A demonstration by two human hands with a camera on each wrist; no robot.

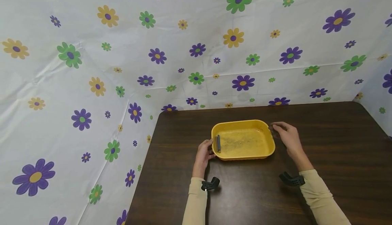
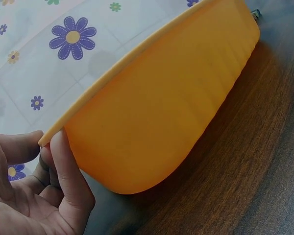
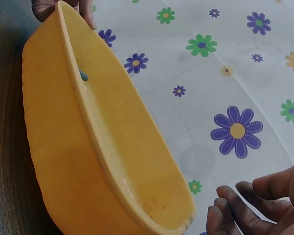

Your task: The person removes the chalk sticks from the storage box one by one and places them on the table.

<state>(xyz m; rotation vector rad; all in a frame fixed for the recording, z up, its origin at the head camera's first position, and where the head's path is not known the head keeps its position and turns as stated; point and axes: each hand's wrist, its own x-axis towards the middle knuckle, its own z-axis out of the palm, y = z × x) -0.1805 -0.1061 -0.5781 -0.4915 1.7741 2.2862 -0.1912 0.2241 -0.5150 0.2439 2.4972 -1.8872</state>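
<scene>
A yellow plastic tub [image 1: 243,143] with a rounded rim sits on the dark table. At its left end my left hand [image 1: 203,153] pinches the rim, thumb on the upper side and fingers beneath, as the left wrist view shows with the tub's orange-looking side wall [image 2: 152,107]. Inside the tub, by that end, lies a short dark grey stick-like piece [image 1: 218,143]; its rounded tip [image 3: 83,76] shows in the right wrist view. Beside the opposite end is my right hand [image 1: 288,136], fingers loosely bent and darkly smudged, just off the rim, with nothing visible between them.
The brown wood-grain table [image 1: 330,143] stretches out on both sides of the tub. Behind and to the left hangs a white sheet [image 1: 171,65] printed with flowers. Black wrist mounts [image 1: 292,179] sit on both forearms. Grey dirt marks the tub's floor.
</scene>
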